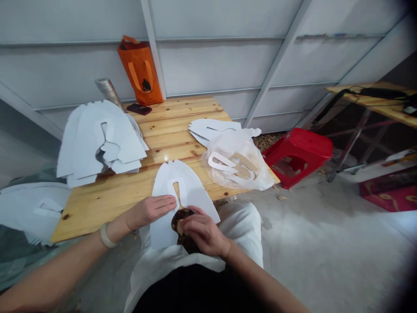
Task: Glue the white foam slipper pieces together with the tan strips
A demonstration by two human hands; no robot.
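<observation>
White card cut-out with a keyhole slot [194,198] under the flat, open left grip [150,211]; right grip [203,232] curled over a dark brown lump [178,221], hold unclear

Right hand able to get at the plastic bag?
Likely yes: the right hand sits close to the plastic bag, with only the wooden tabletop between them; it would have to leave the white cutout.

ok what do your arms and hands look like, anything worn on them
Both forearms are bare, with no gloves or sleeves. The left hand has a thick pale bangle at its wrist; the right hand shows nothing at its wrist, and no rings show on either.
</observation>
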